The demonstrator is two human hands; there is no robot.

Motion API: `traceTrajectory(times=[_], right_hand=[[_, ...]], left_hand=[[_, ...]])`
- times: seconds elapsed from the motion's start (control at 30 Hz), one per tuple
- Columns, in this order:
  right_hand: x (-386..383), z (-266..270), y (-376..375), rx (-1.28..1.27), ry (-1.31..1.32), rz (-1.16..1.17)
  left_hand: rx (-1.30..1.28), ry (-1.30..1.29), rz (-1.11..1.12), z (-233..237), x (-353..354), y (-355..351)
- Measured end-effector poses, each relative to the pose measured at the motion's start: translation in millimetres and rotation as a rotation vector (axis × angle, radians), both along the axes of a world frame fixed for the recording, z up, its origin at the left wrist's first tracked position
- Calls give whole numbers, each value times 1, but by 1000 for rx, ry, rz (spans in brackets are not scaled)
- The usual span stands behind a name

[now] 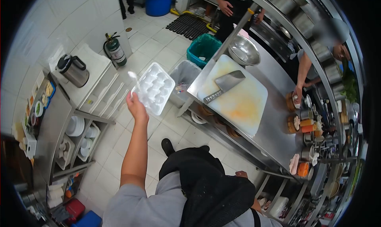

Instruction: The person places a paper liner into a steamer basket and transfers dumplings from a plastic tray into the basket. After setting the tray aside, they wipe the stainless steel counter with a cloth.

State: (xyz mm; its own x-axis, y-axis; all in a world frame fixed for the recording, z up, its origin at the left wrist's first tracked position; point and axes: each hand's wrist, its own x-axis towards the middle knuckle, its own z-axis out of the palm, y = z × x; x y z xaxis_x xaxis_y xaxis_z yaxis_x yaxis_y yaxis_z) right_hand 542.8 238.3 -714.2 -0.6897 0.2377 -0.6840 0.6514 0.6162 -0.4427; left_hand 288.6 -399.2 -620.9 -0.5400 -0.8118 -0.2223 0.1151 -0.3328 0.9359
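My left hand (137,106) is closed on the near left edge of a white moulded plastic tray (156,88) with rounded hollows, held out over the floor. A wisp of clear film or plastic (134,77) sticks up beside the tray's left edge. Just right of the tray stands a bin with a clear liner (183,79). My right hand (241,174) hangs low beside the steel table, mostly hidden by my body; its fingers are too small to read. On the table, a cleaver (225,85) lies on a stained white cutting board (238,104).
A steel bowl (244,50) stands behind the board. Beyond are a green-lined bin (204,48), a fire extinguisher (116,50) and a kettle (73,71) on a white cabinet. One co-worker reaches over bamboo steamers (293,123) at the right; others stand at the back.
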Motion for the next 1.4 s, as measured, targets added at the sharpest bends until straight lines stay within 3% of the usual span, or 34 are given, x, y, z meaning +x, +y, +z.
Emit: traceTrajectory(times=[0.13,0.2,0.23,0.3,0.37,0.4,0.43,0.47,0.5,0.53,0.57,0.63,0.73,0.77,0.8,0.83,0.87,0.9,0.97,1.0,1.1,1.17,1.23,1.3,1.37,1.4], right_hand=[[24,16,-33,-106,59,-350],[27,28,-45,-49,-40,-304],[33,29,-47,-53,-38,-327],[44,27,-48,-69,55,-255],[54,25,-48,-80,59,-325],[62,24,-47,-80,55,-365],[71,23,-45,-93,66,-406],[81,15,-40,-82,46,-401],[93,7,-35,-73,26,-395],[116,-1,-24,-107,-17,-433],[131,-6,-16,-112,-6,-474],[156,-28,9,-151,-12,-428],[192,-64,61,-175,-8,-443],[193,-52,72,-164,-57,-463],[203,-60,91,-175,-39,-497],[213,-71,111,-187,-20,-529],[219,-72,127,-172,5,-563],[228,-76,143,-123,82,-549],[248,-117,181,104,242,-448],[239,-81,186,111,192,-474],[226,-53,212,254,546,-469],[192,19,225,244,292,-512],[175,16,250,427,793,-385],[152,52,269,424,695,-402],[128,103,279,504,688,-371],[115,121,285,575,684,-334]], left_hand=[[-149,51,-306,-5,-68,35],[-591,-134,-400,-40,-94,58],[-596,-126,-422,-63,-92,65],[-538,-354,-495,-117,-70,61],[-356,-558,-640,-155,-12,61],[-432,-731,-812,-206,18,50],[-756,-849,-930,-318,55,36],[-381,-1069,-1202,-305,101,37],[-528,-887,-1395,-301,152,37],[-565,-1220,-1596,-268,231,52],[-433,-1403,-1655,-295,272,53],[-310,-1650,-1775,-279,333,65],[-586,-1372,-1964,-253,342,88],[-714,-1234,-2024,-244,335,102],[-725,-1178,-1968,-237,323,117],[-553,-1214,-1790,-227,313,135],[-250,-1245,-1436,-242,301,152],[-244,-1227,-1255,-232,285,178],[-345,-1071,-1361,-201,245,220],[-387,-959,-1354,-187,232,243],[-500,-702,-1367,-142,204,305],[-541,-580,-1426,-136,191,328],[-556,-601,-1454,-137,190,341],[-558,-618,-1482,-144,192,351],[-612,-798,-1522,-157,203,345],[-673,-833,-1641,-185,202,329]])
